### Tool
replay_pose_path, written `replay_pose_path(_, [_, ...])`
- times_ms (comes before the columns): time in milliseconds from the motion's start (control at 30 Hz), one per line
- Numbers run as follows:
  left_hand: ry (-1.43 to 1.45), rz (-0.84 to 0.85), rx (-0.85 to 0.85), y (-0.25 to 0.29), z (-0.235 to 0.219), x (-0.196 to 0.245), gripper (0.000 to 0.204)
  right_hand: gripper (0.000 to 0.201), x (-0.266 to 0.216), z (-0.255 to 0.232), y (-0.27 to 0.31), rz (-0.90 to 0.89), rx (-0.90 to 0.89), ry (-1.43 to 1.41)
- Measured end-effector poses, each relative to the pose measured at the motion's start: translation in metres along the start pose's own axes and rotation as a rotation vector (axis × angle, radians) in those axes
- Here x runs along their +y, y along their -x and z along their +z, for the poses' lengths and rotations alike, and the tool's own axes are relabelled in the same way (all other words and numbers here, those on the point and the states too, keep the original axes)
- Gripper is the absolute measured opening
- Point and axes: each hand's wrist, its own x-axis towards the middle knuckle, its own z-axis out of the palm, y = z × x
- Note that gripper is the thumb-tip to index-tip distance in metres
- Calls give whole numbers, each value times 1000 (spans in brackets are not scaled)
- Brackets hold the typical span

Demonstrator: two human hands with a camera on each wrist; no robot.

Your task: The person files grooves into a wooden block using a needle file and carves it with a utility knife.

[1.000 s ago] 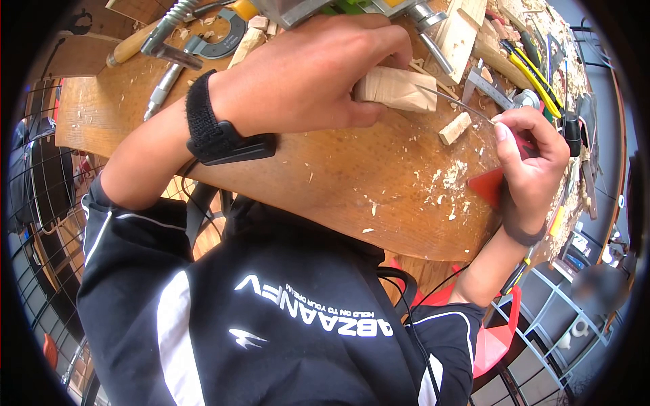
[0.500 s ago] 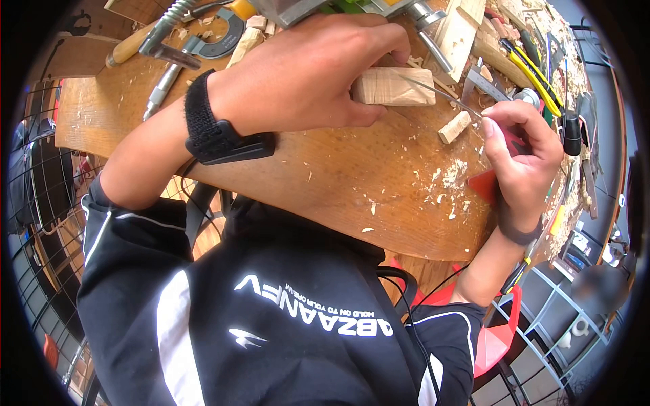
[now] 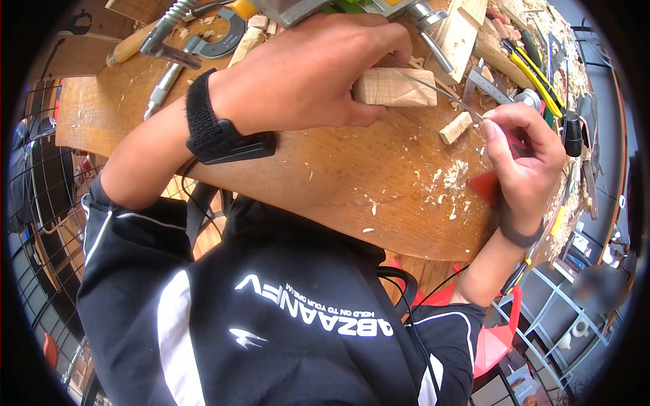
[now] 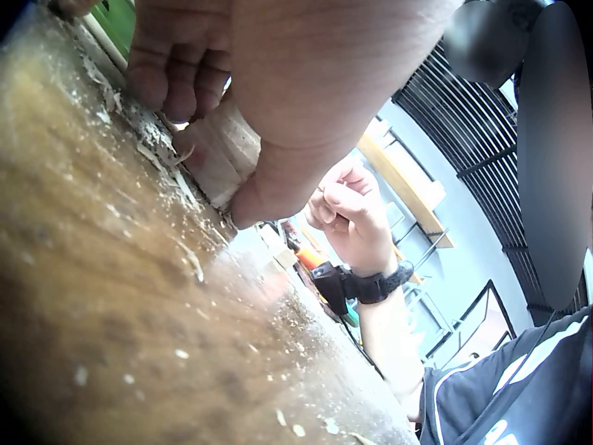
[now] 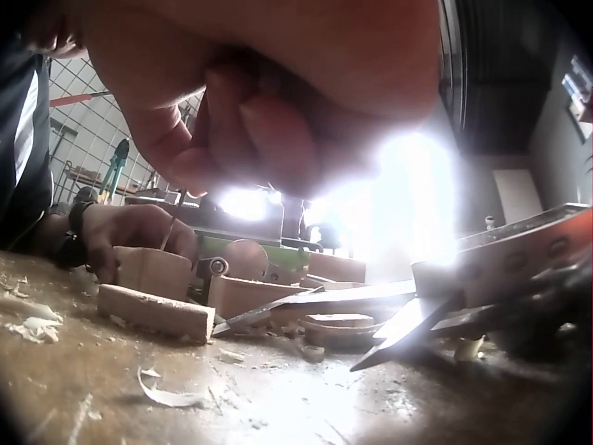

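Observation:
My left hand (image 3: 318, 78) grips a pale wooden block (image 3: 399, 88) low over the bench, thumb on the near side and fingers on the far side. In the left wrist view the block (image 4: 222, 153) shows between thumb and curled fingers. My right hand (image 3: 528, 152) pinches a thin metal tool (image 3: 452, 98) between thumb and forefinger, with its far end across the block's upper face. The right wrist view shows the tool (image 5: 171, 222) slanting down to the block (image 5: 153, 272); its tip's exact contact cannot be told.
A small wood offcut (image 3: 455, 128) lies right of the block. Beyond are a caliper (image 3: 489, 88), a yellow-handled tool (image 3: 535, 78) and wood strips. A micrometer (image 3: 227, 44) is at the upper left. Shavings (image 3: 452, 177) and a red object (image 3: 485, 185) lie near my right hand.
My right hand and the thin tool have moved left toward the block, then slightly back right. The block has tipped a little, its right end now higher in view.

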Motion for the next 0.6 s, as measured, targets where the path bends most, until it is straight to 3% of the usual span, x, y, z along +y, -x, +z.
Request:
replay_pose_path(200, [-2,-20,-16,0,-1,3,42,6,-1,-2,-1,-17,-31,69])
replay_pose_path(300, [19,-46,-25,1,-1,3,41,5,5,-11,0,32,72,-24])
replay_pose_path(467, [13,109,81,3,0,-2,40,4,6,-14,1,37,36,-1])
replay_pose_path(600, [6,95,63,0,-7,0,46,5,8,-15,1,24,9,0])
